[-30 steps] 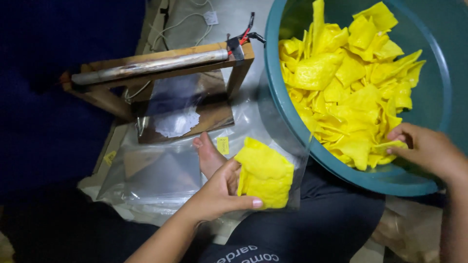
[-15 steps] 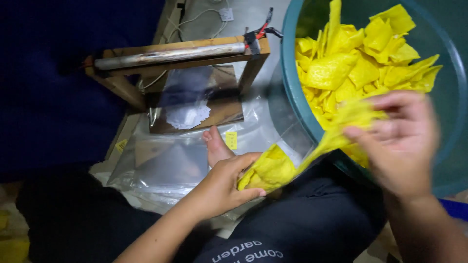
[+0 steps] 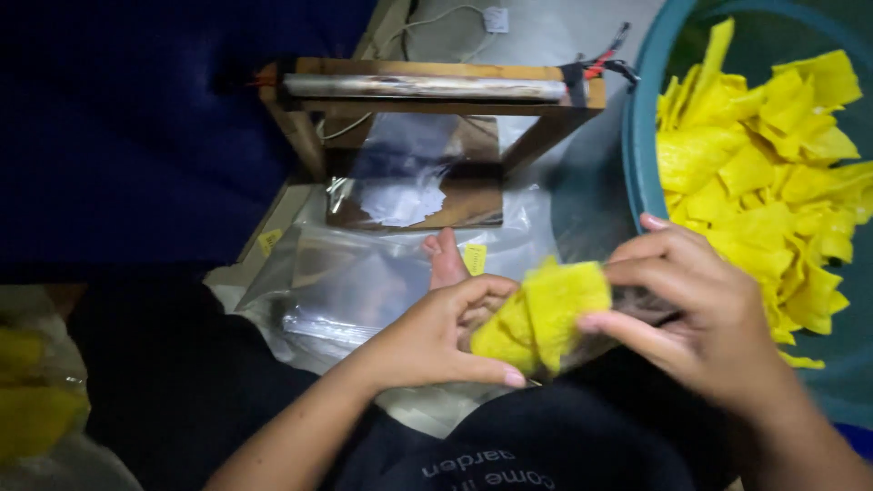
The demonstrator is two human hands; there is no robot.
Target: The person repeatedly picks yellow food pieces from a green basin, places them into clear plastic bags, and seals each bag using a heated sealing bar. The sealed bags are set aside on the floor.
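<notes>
- Left hand [image 3: 427, 341], lower centre of the frame: fingers curled around a folded stack of yellow cloths [image 3: 541, 314], thumb beneath it.
- Right hand [image 3: 700, 314], lower right: fingertips pinching the right edge of the same stack.
- The stack sits between both hands, above the person's dark-clothed lap.
- Teal basin [image 3: 641, 136], upper right: heaped with loose yellow cloths [image 3: 764, 182].
- Wooden-framed heat sealer [image 3: 427, 86], upper centre, with clear plastic bags [image 3: 355, 282] spread below it.
- A bare foot [image 3: 446, 259] rests on the bags.
</notes>
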